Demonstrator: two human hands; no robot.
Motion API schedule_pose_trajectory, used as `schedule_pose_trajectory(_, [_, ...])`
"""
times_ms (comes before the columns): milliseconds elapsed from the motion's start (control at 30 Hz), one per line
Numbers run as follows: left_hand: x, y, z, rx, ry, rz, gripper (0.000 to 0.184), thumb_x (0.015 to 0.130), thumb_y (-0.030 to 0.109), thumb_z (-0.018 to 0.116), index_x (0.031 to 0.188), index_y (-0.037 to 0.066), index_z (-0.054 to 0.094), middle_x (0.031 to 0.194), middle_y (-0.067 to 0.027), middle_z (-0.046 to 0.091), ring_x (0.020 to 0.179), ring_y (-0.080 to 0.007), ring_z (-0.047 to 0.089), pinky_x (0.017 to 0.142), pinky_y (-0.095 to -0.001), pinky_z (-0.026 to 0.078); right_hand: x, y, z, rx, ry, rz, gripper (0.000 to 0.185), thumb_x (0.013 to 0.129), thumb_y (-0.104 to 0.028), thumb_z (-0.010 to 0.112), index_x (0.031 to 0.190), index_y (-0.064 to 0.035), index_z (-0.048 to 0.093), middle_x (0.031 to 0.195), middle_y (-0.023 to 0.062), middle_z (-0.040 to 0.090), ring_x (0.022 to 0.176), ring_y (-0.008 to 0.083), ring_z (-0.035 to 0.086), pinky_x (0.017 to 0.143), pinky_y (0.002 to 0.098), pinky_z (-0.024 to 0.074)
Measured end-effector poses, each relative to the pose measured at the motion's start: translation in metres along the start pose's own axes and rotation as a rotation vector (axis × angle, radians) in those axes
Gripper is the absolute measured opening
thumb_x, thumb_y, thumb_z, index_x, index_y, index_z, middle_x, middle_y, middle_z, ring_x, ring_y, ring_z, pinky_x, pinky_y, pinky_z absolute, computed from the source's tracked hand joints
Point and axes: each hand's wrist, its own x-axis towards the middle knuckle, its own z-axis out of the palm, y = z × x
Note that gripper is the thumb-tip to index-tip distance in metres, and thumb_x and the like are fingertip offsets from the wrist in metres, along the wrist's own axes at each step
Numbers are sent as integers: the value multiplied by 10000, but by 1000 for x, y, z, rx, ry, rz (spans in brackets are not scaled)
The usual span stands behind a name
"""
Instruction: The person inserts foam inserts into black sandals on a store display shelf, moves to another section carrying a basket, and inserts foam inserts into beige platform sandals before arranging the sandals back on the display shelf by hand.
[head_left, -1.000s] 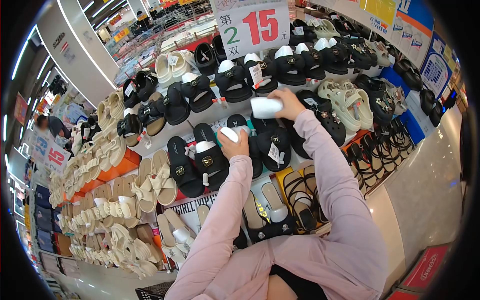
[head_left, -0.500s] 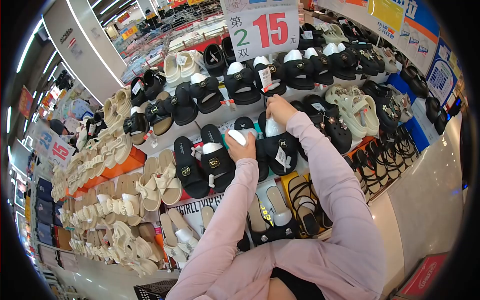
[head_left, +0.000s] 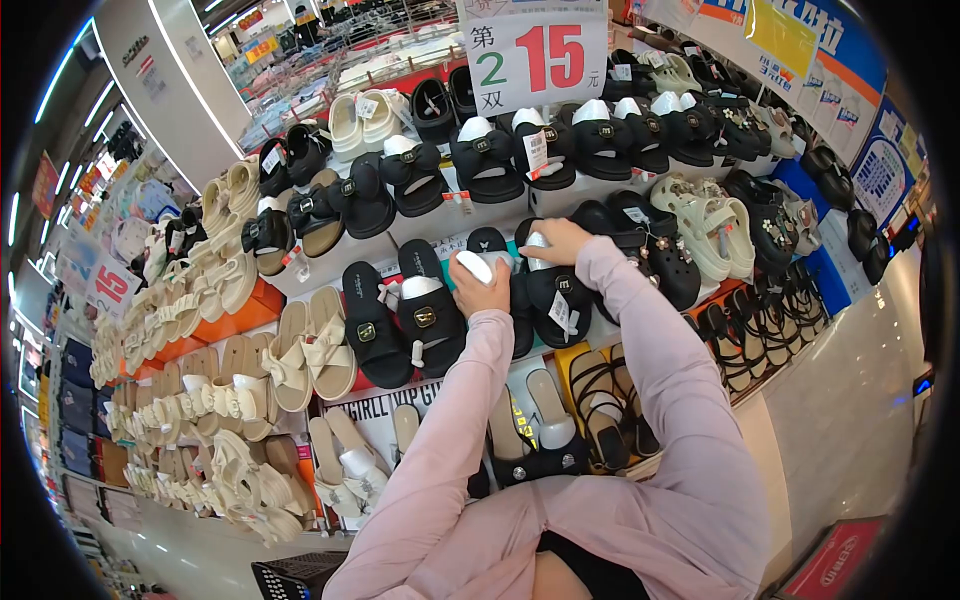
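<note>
The person's left hand (head_left: 482,290) is curling part-closed around a white shoe insert (head_left: 474,265), the fingers and thumb keeping hold of its sides while its rounded end is showing. At two o'clock from it, the right hand (head_left: 557,243) is bending its fingers over another white insert (head_left: 538,243), much of which is hiding under them; this piece is sitting at the upper part of a tagged black sandal (head_left: 552,290), and how tightly the fingers are closing on it I cannot tell. The sandal's white tag (head_left: 560,312) is hanging at six o'clock from the right hand. A gold-buckled black sandal (head_left: 427,316) is lying at eight o'clock from the left hand, near its wrist, and beige cross-strap sandals (head_left: 330,350) are resting farther out on the same line. Black bow sandals (head_left: 487,165) are standing in a row on the higher tier at twelve o'clock, below a price sign (head_left: 540,60) that is displaying a large red 15. Cream clogs (head_left: 705,220) are sitting at three o'clock from the right hand, and strappy black sandals (head_left: 605,400) are lying between five and six o'clock. Pale pink sleeves (head_left: 470,400) are covering both arms.
</note>
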Motion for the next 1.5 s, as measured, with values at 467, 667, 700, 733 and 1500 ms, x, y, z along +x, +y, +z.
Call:
schedule_pose_trajectory(467, [0,-2,2,-10,39,8,690,700,345,678,1243,53,369,1169,-180,498,1005,-396,521,838,-460,407,-52,-42,0,-87,376,-81,968,613,-625,700,1257,31,395,1198,251,501,1098,381,502,924,426,399])
schedule_pose_trajectory(667, [1,1,0,-11,6,-8,698,702,338,678,1253,62,350,1185,-180,480,1011,-395,518,846,-467,401,-58,-43,36,-233,453,-87,839,557,-508,751,1198,-32,492,1188,198,479,1116,345,450,955,413,370])
schedule_pose_trajectory(700, [1,1,1,-10,8,-7,698,702,337,678,1253,62,350,1184,-180,480,1010,-397,517,845,-468,401,-56,-40,38,-170,480,-69,782,567,-482,746,1168,-36,519,1177,195,478,1104,344,447,952,423,371])
schedule_pose_trajectory(733, [0,0,0,-7,7,-5,697,702,336,678,1253,62,350,1183,-180,481,1009,-399,517,845,-469,401,-52,-38,40,-136,551,-94,635,600,-431,739,1071,-43,565,1087,176,531,1040,333,488,909,392,406])
schedule_pose_trajectory(1500, [-23,-10,-74,-1377,-483,-230,530,716,219,596,1174,-3,446,1016,-195,570,944,-345,584,868,-481,473,-31,-6,41,132,334,273,528,774,-387,650,1020,56,500,991,264,600,950,387,585,834,416,459])
